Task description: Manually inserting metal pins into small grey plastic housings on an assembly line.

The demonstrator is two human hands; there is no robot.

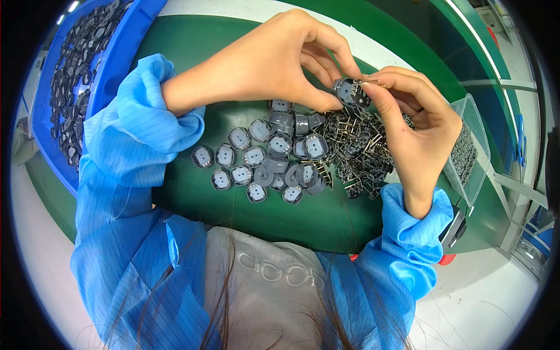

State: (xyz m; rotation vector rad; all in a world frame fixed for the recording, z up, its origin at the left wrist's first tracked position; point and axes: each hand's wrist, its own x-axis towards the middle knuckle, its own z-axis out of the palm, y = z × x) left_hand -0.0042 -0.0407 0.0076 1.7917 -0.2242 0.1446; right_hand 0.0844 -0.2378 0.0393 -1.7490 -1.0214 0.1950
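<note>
My left hand pinches a rounded dark grey plastic housing between thumb and fingers, its recessed face turned up. Against its right side, my right hand grips a small black part with metal pins between thumb and forefinger. The two pieces meet at the fingertips; how far one sits in the other cannot be made out. Below my left hand lies a loose group of similar grey housings, some face up, some on their sides. A heap of black parts with metal pins lies under my right hand.
A blue bin full of dark plastic pieces stands at the left. On the right is a clear plastic box holding many small dark parts. Everything rests on a green work table. A red object shows below its right edge.
</note>
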